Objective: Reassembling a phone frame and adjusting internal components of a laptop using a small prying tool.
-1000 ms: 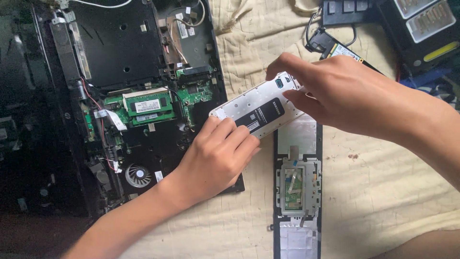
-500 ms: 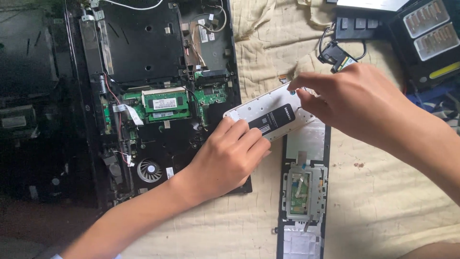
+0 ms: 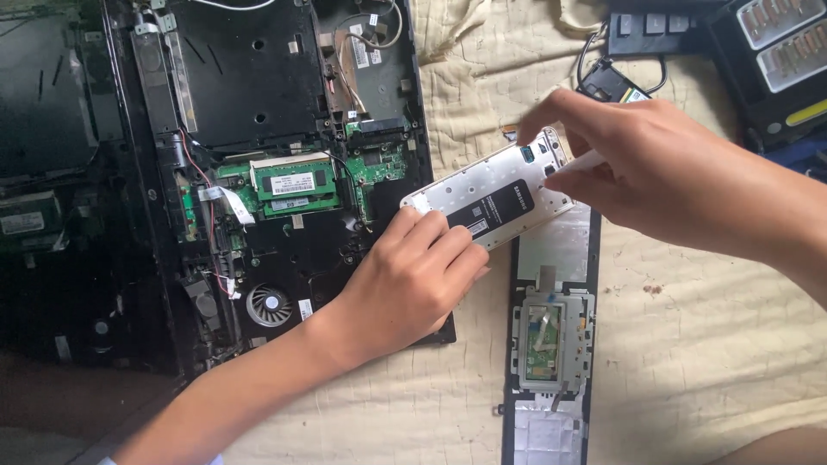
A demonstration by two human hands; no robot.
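Observation:
An opened silver phone [image 3: 495, 194] with its back cover off lies tilted between both hands, its black battery showing. My left hand [image 3: 413, 275] presses fingers on the phone's lower left end. My right hand [image 3: 655, 176] pinches the phone's upper right end, near the camera corner. The phone rests partly over the edge of an opened black laptop base [image 3: 284, 172] with a green circuit board [image 3: 297, 185] and a round fan [image 3: 269, 303].
A black laptop palm-rest panel with a touchpad board [image 3: 551, 336] lies below the phone on a cream quilted cloth [image 3: 689, 344]. At the top right are a black hub with a cable [image 3: 659, 26] and a black case [image 3: 775, 60]. Another dark panel [image 3: 52, 129] lies far left.
The view has shifted so everything sits slightly further right. Both hands remain on the phone, and my right hand's fingers have shifted at its upper end.

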